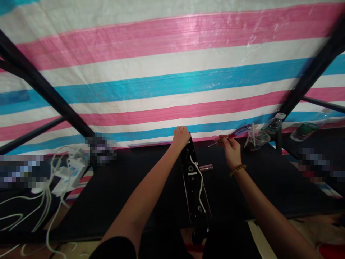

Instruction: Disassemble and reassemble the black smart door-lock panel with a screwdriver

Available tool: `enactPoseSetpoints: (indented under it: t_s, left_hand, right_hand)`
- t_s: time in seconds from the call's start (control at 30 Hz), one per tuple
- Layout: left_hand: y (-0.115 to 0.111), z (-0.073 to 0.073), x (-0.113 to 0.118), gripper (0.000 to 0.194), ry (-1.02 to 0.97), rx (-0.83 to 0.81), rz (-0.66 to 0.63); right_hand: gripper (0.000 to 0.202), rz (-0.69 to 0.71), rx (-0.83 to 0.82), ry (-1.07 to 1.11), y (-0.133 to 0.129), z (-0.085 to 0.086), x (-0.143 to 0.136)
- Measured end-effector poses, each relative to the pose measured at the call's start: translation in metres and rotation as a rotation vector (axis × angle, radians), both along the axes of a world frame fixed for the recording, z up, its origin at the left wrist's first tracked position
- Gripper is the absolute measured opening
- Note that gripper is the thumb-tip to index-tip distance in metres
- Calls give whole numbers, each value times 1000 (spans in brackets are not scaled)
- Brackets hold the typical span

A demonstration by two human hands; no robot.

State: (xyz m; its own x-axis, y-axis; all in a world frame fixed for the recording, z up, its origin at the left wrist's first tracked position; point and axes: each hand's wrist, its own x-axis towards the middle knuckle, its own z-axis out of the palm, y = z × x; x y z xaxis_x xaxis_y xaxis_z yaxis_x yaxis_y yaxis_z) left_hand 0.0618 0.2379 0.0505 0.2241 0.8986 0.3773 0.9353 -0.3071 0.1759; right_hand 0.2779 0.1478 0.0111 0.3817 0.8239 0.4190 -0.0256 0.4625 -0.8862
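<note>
A long, narrow black device housing lies lengthwise on the black table, with a white cable running along its open inside. My left hand is closed around the housing's far end; part of the grip is hidden. To the right, my right hand holds a screwdriver between its fingers near where the shaft meets the clear, coloured handle. Its thin metal tip points left, apart from the housing. A short clear pinkish handle lies against the housing's right side.
A plastic cup with a stick in it and a clear bottle stand at the back right. Another bottle lies farther right. White cables and a power strip are at left. A striped sheet hangs behind, between black metal posts.
</note>
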Motion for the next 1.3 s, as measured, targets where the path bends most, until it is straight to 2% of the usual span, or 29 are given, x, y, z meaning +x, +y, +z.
enactPoseSetpoints:
  t_s: [0.1,0.17,0.23,0.3,0.37,0.43,0.53,0.63,0.73,0.9,1.0,1.1,1.17,1.23,1.3]
  left_hand:
    - [-3,6,-7,14,-79,-7,-16]
    - [-11,10,-22,15,-146,-9,-27]
    - [-27,12,-49,17,-218,-10,-24]
    - [-50,7,-87,22,-285,-18,6]
    - [-78,-7,-130,22,-423,-31,95]
    - [-107,-30,-166,23,-551,-67,187]
    - [-143,-68,-193,29,-537,-198,220]
    - [-163,-98,-189,25,-373,-227,98]
    - [-169,-113,-177,21,-229,-148,22]
    - [-169,-117,-178,24,-180,-132,30]
    - [-176,-114,-182,27,-245,-121,58]
    - [-194,-110,-178,28,-366,-79,152]
    - [-212,-108,-169,29,-471,-54,268]
    - [-233,-108,-151,31,-567,-46,367]
    - [-254,-109,-125,33,-650,-65,368]
  right_hand:
    - [28,-3,-9,10,-8,-9,6]
    - [28,-18,-25,30,-15,-16,12]
    - [27,-37,-51,45,-27,-23,18]
    - [28,-52,-92,62,-42,-30,26]
    - [28,-65,-139,106,-59,-36,33]
    - [29,-81,-185,188,-76,-42,39]
    - [33,-107,-264,317,-93,-52,44]
    - [40,-135,-387,312,-98,-65,45]
    - [42,-157,-527,72,-96,-74,46]
    - [31,-284,-633,-777,-87,-75,50]
    - [24,-306,-769,-1082,-82,-72,49]
    - [20,-265,-838,-1177,-79,-67,46]
    - [21,-274,-793,-1188,-78,-61,41]
    - [25,-291,-660,-1147,-76,-50,30]
    - [32,-236,-459,-1035,-72,-37,9]
